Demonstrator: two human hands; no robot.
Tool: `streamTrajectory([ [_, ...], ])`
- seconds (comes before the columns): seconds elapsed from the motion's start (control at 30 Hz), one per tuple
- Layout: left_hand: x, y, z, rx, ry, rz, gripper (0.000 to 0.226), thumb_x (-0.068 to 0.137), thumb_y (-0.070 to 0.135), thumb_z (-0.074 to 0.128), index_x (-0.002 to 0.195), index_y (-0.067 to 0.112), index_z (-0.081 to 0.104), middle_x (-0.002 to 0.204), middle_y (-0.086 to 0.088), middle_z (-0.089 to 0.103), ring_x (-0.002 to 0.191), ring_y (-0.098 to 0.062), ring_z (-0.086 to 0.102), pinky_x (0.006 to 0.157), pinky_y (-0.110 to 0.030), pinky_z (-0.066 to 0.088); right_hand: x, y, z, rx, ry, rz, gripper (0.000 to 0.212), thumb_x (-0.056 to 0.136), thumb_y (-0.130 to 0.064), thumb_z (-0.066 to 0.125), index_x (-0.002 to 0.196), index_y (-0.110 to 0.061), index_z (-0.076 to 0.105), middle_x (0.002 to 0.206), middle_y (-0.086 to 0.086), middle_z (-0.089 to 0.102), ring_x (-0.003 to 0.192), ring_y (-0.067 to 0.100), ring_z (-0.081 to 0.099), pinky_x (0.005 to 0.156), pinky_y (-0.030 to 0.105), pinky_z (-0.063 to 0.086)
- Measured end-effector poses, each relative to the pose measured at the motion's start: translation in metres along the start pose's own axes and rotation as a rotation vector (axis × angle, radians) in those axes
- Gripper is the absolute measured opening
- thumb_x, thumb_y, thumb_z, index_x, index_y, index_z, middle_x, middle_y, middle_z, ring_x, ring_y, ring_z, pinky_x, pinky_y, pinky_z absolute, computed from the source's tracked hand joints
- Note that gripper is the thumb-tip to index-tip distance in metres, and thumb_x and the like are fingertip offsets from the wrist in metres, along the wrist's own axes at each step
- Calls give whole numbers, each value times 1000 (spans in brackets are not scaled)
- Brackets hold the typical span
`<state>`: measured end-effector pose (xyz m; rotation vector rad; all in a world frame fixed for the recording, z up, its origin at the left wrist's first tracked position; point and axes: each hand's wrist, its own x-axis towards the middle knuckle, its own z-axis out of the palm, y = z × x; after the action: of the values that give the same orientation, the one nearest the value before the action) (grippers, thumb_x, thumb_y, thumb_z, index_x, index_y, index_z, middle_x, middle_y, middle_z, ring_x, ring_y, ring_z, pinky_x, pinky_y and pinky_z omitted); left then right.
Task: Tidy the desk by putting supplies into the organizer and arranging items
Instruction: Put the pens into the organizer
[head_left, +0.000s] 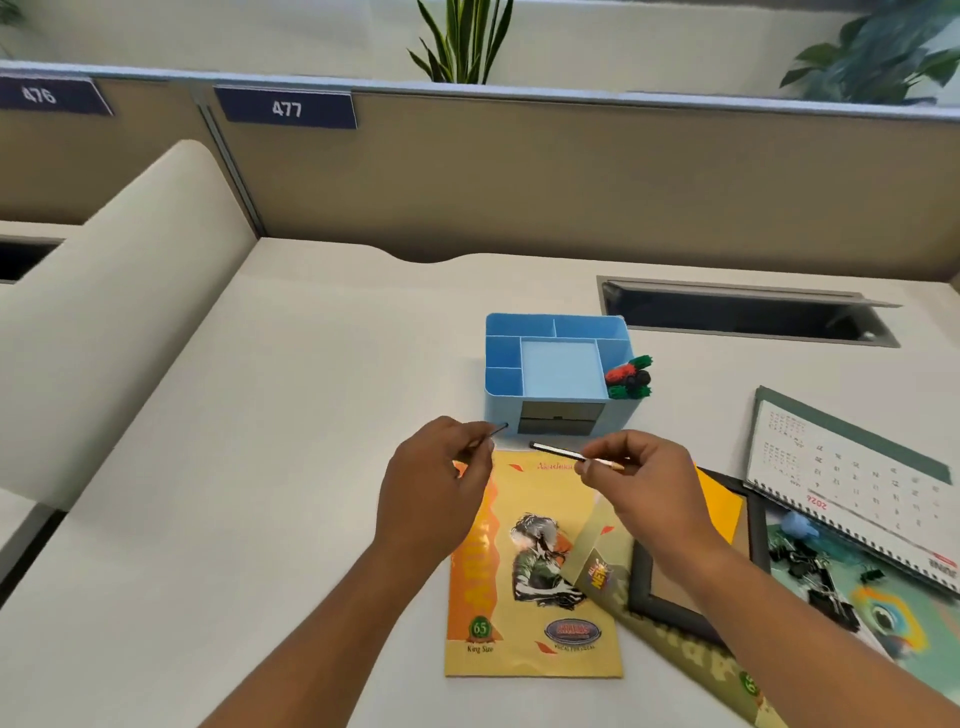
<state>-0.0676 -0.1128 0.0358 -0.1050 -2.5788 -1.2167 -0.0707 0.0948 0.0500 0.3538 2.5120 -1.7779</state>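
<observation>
Nearest the camera, a yellow notebook (519, 597) lies flat on the tabletop (260, 467), with a black picture frame (670, 613) just to its right, resting over a second, olive-toned booklet. Further right, a loose pile of binder clips (810, 566) sits near the desk calendar (852, 483). Both hands hover over the top edge of the notebook, each busy. The left hand (431, 483) pinches a thin dark stick (493, 432) between thumb and fingertips, its tip pointing up and right toward the organizer; whether it is a pen or a pencil cannot be told. The right hand (649, 488) pinches a striped pencil (561, 452) at one end, so that the rest lies nearly level and points left. The two writing tools are close but apart. Just beyond them stands the blue organizer (501, 405), most of its compartments bare, with a cluster of markers (631, 376) upright in the right front one. Behind it are a cable hatch (748, 317) and the numbered partition (467, 171). The step in hand looks to be stowing the writing tools. The next move calls for tipping each upright and lowering it into one of the narrow slots, probably the left ones, without knocking the light box. The clips and papers look still to be sorted.
</observation>
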Motion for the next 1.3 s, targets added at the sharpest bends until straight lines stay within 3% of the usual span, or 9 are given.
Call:
streamTrajectory([
  [0.1,21,-3,-2,70,-18,44,25,95,26,60,117,20,71,85,8,66,74,-6,58,64,-22,50,7,-10,1,20,55,-69,12,82,-11,76,90,-16,70,77,2,75,72,12,73,68,27,58],
  [0.17,37,-6,-1,104,-27,52,27,96,29,59,118,20,70,83,8,65,72,-7,55,63,-20,44,13,-18,4,-5,98,-121,10,82,-16,77,88,-17,69,72,1,73,67,13,72,65,28,60],
  [0.37,78,-12,15,105,-91,33,26,95,28,59,115,16,71,91,-1,68,78,-11,57,71,-22,43,40,-36,19,-141,154,-282,11,83,-19,76,91,-19,69,79,-12,67,74,-2,64,63,7,50],
  [0.5,90,-18,29,122,-138,16,28,95,28,59,117,15,70,97,-2,69,85,-15,62,76,-24,48,60,-33,34,-261,119,-313,13,83,-20,76,94,-21,70,78,-18,65,75,-1,65,62,10,52],
  [0.73,89,-31,35,48,-193,-71,34,88,31,69,120,18,66,89,8,64,76,-7,60,78,-26,53,82,-25,55,-354,62,-288,14,84,-23,76,92,-30,67,77,-20,66,69,6,66,66,30,60],
  [0.87,80,-38,31,34,-193,-119,36,86,33,71,120,23,65,90,10,65,76,-8,61,78,-29,54,81,-19,63,-350,31,-253,14,83,-21,76,91,-29,67,74,-16,66,67,4,64,65,33,60],
  [0.97,67,-40,29,43,-187,-143,33,86,38,69,117,27,65,90,13,65,73,-5,62,76,-29,53,76,-15,66,-356,16,-257,14,83,-19,76,90,-28,68,75,-13,67,67,5,64,66,31,59],
  [1.13,37,-38,30,52,-222,-174,30,88,46,63,115,31,66,90,18,64,73,-1,61,76,-29,53,53,-7,58,-373,-21,-236,14,83,-22,76,89,-31,68,75,-16,67,72,3,64,61,17,53],
  [1.3,-5,-31,32,85,-337,-196,33,90,51,58,118,36,63,95,19,63,78,-1,61,76,-25,53,14,22,33,-402,-32,-121,15,84,-25,74,82,-37,65,71,-13,68,67,4,62,59,26,53],
])
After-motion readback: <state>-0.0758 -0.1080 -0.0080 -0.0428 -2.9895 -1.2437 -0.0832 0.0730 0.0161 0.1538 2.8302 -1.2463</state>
